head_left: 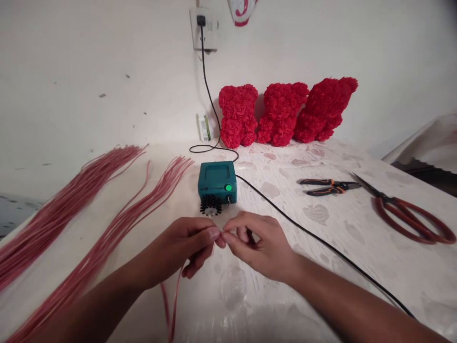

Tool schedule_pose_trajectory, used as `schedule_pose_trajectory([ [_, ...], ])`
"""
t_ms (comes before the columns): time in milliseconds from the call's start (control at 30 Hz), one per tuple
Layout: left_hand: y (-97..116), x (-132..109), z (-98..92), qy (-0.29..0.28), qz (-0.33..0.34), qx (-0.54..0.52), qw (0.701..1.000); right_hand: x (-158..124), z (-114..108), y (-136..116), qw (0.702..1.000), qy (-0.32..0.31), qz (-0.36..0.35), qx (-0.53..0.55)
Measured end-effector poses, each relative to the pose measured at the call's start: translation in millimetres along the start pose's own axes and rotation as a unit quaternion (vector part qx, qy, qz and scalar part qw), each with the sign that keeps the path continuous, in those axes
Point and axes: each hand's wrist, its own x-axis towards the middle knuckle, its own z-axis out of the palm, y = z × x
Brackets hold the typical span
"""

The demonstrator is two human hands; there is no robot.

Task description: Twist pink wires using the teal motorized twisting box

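Note:
My left hand (pixel 194 243) is closed in a pinch on a thin pink strand (pixel 174 297), whose loose lengths hang down below the fingers toward the front edge. My right hand (pixel 262 245) is pinched too, its thumb and forefinger meeting the left fingertips; what lies between them is too small to make out. Just beyond both hands stands a teal box-shaped device (pixel 216 178) with a lit green button (pixel 228 187). A black bristled wheel (pixel 210 205) sticks out from its front, close above my left fingers.
Two bundles of long pink strands, a thick one (pixel 71 200) and a thinner one (pixel 132 216), lie at left. Three red flower-covered figures (pixel 238 114) stand by the wall near a small white bottle (pixel 203 127). Pliers (pixel 330 186), large scissors (pixel 403 214) and a black cable (pixel 307 224) are at right.

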Motion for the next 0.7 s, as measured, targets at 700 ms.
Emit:
schedule_pose_trajectory([
  [700, -54, 46, -82.1, 0.204, 0.135, 0.018, 0.969, 49, -7, 62, 0.96, -0.042, 0.146, -0.234],
])
